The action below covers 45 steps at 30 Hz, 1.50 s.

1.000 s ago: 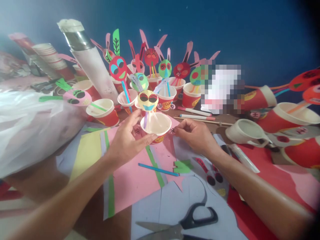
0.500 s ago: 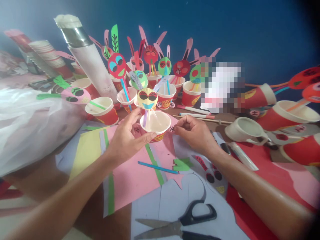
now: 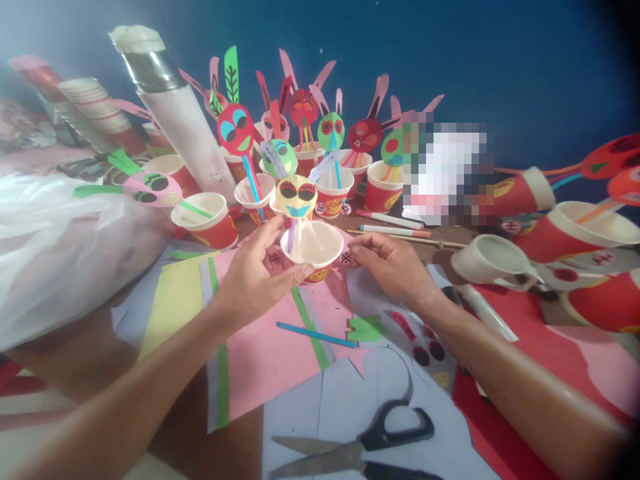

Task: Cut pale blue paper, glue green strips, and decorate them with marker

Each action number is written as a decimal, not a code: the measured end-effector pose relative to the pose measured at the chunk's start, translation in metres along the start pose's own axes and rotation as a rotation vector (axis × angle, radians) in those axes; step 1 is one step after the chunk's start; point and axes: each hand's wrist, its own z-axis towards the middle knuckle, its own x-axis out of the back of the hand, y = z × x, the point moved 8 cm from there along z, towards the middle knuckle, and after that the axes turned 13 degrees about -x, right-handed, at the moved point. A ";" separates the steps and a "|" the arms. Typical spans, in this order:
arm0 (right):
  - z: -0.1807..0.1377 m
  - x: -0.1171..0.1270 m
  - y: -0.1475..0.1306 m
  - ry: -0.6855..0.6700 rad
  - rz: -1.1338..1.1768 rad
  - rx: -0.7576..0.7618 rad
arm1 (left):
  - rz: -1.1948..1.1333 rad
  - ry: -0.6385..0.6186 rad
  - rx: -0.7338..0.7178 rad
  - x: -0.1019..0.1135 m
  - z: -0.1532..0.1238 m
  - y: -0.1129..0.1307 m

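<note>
My left hand [image 3: 253,277] grips a red paper cup [image 3: 315,257] by its rim and side, thumb on the near lip. A yellow paper mask [image 3: 297,197] on a straw stands in that cup. My right hand [image 3: 390,267] rests just right of the cup, its fingertips pinching a small round paper piece with a black mark [image 3: 346,257] on the pink sheet [image 3: 280,347].
Several red cups with paper masks on straws [image 3: 331,133] crowd the back. A foil-topped white tube [image 3: 170,113] leans at left, a plastic bag [image 3: 55,247] beside it. Scissors [image 3: 360,447] lie near me. Markers [image 3: 390,221], a blue straw [image 3: 315,337], a white mug [image 3: 493,263] and tipped cups [image 3: 580,233] lie at right.
Both hands stay at the cup. My right fingers have shifted slightly on the small paper piece beside the cup; the view has barely moved.
</note>
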 end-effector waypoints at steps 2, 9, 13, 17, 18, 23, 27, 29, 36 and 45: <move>-0.001 -0.003 -0.002 -0.018 -0.047 0.000 | -0.002 0.001 -0.006 0.000 0.000 0.000; -0.002 -0.005 -0.001 -0.006 -0.153 0.012 | -0.014 -0.004 -0.020 -0.001 0.001 0.002; -0.002 -0.004 -0.001 0.007 -0.176 0.015 | -0.030 -0.007 -0.024 -0.002 0.001 0.003; -0.002 -0.004 -0.001 0.020 -0.178 0.017 | -0.040 -0.009 -0.020 -0.002 0.001 0.003; -0.002 -0.004 -0.001 0.021 -0.178 0.019 | -0.039 -0.009 -0.021 -0.002 0.000 0.003; -0.002 -0.004 -0.001 0.018 -0.180 0.026 | -0.041 -0.007 -0.036 -0.002 0.001 0.003; -0.003 -0.004 0.000 0.015 -0.175 0.029 | -0.035 -0.008 -0.050 -0.002 0.001 0.003; -0.002 -0.004 0.000 0.015 -0.169 0.028 | -0.034 -0.007 -0.053 -0.002 0.001 0.003; -0.001 -0.006 0.001 0.014 -0.133 0.014 | -0.016 0.007 -0.026 -0.001 0.001 0.000; -0.001 -0.007 0.003 -0.011 -0.079 -0.008 | 0.008 0.008 -0.024 0.000 0.001 0.001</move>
